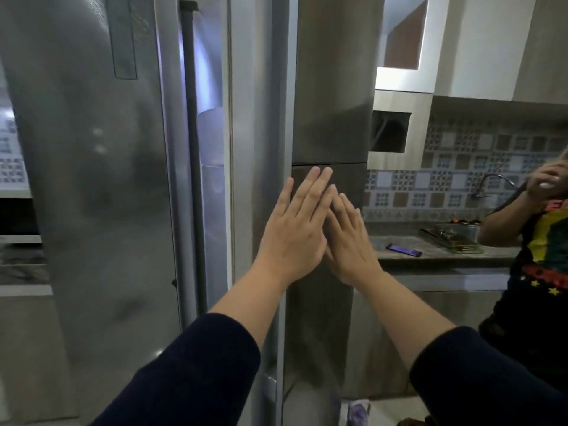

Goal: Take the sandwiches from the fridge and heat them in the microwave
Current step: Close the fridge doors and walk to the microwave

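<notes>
Head view: left hand (292,232) and right hand (350,241), fingers straight, against the steel fridge (92,179).

The shirt (550,238) print seems lettered, but is unreadable.

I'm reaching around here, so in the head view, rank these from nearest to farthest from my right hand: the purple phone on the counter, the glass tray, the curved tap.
From the right hand:
1. Flat purple phone, on the stone counter just right.
2. Clear glass tray, farther right along the counter.
3. Curved metal tap, up by the tiled wall, farthest.
</notes>
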A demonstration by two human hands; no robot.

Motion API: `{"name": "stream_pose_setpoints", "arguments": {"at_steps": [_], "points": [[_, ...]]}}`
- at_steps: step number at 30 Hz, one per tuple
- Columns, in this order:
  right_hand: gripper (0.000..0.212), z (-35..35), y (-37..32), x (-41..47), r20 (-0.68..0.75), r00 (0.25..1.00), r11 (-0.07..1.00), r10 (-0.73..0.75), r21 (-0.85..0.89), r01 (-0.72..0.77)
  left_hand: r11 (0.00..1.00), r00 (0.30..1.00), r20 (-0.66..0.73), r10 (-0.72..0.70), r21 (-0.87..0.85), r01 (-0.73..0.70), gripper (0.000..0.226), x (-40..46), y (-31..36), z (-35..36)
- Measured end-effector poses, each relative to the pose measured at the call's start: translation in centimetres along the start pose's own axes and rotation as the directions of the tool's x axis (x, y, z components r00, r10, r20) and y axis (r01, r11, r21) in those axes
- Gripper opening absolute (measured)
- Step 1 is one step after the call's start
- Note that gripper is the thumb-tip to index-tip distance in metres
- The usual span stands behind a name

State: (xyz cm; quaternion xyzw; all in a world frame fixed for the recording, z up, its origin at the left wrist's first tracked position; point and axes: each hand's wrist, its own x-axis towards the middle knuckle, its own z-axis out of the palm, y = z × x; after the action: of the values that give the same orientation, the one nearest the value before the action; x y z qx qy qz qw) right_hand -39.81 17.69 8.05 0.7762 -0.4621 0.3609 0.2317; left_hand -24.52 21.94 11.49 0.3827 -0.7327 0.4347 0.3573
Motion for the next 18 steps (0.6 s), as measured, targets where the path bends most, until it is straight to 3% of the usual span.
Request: {"name": "stream_pose_setpoints", "arguments": {"at_steps": [5, 9, 18], "points": [[0.065, 5.1, 0.8, 4.0, -0.039, 0.995, 0.987, -0.09, 0.129, 0.095, 0.977, 0.995, 0.082, -0.053, 0.209, 0.035, 0.066, -1.3, -3.6, 3.8], [0.062, 8.7, 0.8, 6.5, -0.117, 0.978, 0.973, -0.173, 0.135, 0.188, 0.935, 0.99, 0.117, -0.081, 0.354, 0.035, 0.066, -2.2, -6.8, 5.5], [0.066, 15.3, -0.6, 11.3, -0.23, 0.948, 0.974, -0.218, 0.006, 0.226, 0.934, 0.988, 0.119, -0.098, 0.355, 0.05, 0.073, -3.6, -13.8, 9.5]]}}
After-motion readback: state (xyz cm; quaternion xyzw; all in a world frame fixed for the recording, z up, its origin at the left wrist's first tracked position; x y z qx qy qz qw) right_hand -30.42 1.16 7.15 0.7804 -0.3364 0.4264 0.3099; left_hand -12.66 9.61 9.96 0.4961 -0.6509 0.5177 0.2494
